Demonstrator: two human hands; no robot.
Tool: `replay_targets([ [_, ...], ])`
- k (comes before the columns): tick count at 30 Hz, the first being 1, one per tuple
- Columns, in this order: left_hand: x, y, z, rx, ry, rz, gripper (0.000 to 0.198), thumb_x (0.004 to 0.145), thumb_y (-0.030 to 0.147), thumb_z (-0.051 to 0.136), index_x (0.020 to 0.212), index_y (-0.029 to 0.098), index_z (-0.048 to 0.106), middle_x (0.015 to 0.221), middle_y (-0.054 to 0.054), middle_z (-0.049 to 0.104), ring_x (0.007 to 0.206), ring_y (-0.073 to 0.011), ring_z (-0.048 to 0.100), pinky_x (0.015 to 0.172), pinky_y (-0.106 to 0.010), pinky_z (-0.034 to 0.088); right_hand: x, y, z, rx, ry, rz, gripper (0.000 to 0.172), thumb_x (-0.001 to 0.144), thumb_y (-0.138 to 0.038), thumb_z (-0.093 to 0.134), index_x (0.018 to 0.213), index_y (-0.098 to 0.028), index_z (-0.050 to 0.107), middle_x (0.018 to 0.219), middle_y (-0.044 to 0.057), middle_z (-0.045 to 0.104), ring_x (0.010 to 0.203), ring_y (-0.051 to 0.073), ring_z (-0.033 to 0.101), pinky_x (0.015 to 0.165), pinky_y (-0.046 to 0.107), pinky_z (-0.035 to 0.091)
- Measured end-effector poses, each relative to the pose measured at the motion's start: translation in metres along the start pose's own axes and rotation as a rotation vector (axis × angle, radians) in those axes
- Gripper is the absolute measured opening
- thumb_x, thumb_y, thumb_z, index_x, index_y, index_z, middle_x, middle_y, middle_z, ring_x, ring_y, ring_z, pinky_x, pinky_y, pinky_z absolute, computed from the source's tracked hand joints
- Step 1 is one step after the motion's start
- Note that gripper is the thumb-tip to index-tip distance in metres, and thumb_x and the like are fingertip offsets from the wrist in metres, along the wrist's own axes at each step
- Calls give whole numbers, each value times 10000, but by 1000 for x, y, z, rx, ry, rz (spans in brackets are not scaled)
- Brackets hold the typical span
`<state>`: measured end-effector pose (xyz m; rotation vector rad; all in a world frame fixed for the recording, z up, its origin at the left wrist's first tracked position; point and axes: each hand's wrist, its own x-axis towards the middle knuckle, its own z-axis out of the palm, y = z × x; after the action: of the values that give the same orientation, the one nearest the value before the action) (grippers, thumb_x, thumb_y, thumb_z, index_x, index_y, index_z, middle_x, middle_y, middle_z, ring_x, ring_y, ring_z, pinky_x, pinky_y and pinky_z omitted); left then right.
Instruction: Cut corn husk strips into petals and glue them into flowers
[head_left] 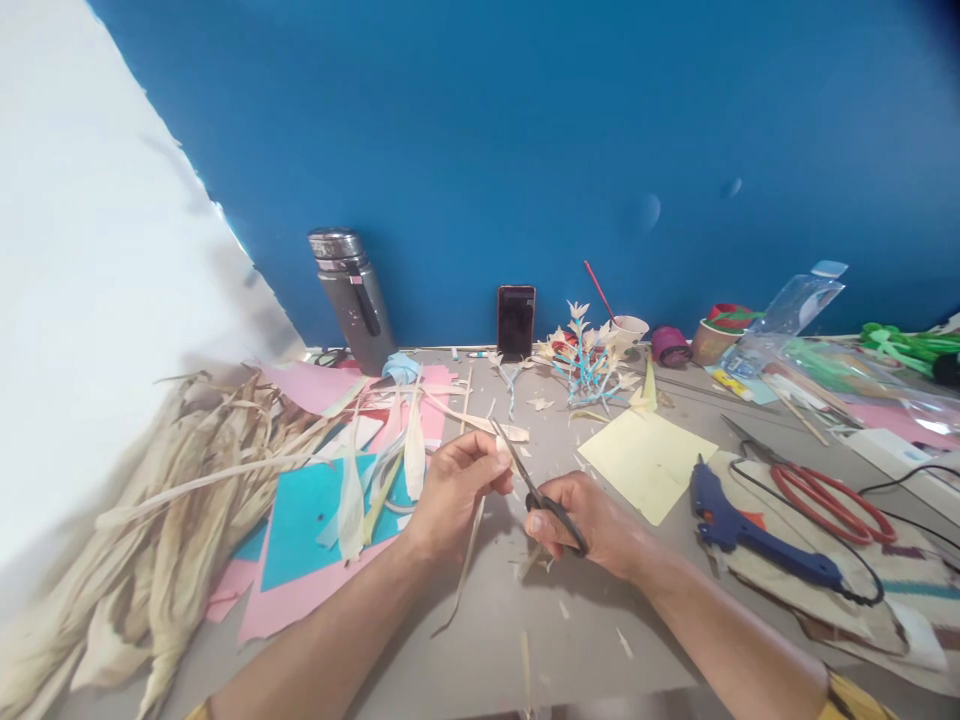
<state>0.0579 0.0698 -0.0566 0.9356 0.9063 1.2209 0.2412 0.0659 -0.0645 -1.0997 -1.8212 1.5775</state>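
Observation:
My left hand (456, 492) pinches a thin pale strip of dried corn husk (470, 565) between thumb and fingertips, and its tail hangs down toward the table. In my right hand (600, 525) are small black-handled scissors (556, 518), with the blades pointing up and left beside my left fingertips. Whether the blades touch the husk I cannot tell. Small husk scraps (625, 643) lie on the table below my hands. Beyond them stands a bunch of husk flowers on light-blue stems (585, 360), and a smaller blue-stemmed sprig (513, 382) lies to its left.
At left lies a heap of dried corn husks (172, 540), beside blue paper (300, 535) and pink sheets. A dark flask (352, 300) and a phone (516, 322) stand by the wall. To the right are yellow paper (649, 462), a blue glue gun (765, 540) and red-handled scissors (832, 505).

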Motion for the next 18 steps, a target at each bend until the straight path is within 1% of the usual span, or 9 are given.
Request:
replay_targets([
  [4,0,-1,0,-1,-8,0,176,754,265,739,681,181,602,605,13,605,585,-114,565,627,-241,431,0,2,0,18,5,16,649,667,-772,676,478,-168,536,454,-13,464,462,95,355,472,250,265],
  [11,1,-1,0,-9,-17,-12,205,722,286,771,678,178,603,618,17,601,574,-108,553,623,-240,428,1,1,2,72,31,26,602,662,-694,734,455,-169,525,432,-25,431,447,89,335,463,257,245],
  [13,0,-1,0,-10,-17,-14,207,715,280,773,670,178,599,606,18,597,570,-107,550,619,-237,418,2,2,3,115,103,21,551,665,-637,761,488,-163,543,467,-14,480,472,97,374,478,254,274],
  [14,0,-1,0,-8,-19,-15,206,713,277,770,665,178,596,600,18,594,570,-107,549,620,-236,415,3,3,3,148,156,10,501,669,-595,777,536,-157,572,508,-8,518,499,103,403,494,251,297],
  [16,0,-1,1,6,-31,-19,197,713,267,762,660,176,596,603,18,594,569,-105,543,624,-237,412,5,5,3,224,261,-30,389,677,-502,803,680,-155,627,610,-9,574,562,112,450,533,240,338],
  [18,-1,-3,1,40,-51,-28,180,717,250,750,656,172,600,602,18,589,565,-100,529,625,-237,409,6,7,2,282,330,-73,339,685,-437,811,808,-170,642,672,-25,578,598,109,460,556,228,353],
])
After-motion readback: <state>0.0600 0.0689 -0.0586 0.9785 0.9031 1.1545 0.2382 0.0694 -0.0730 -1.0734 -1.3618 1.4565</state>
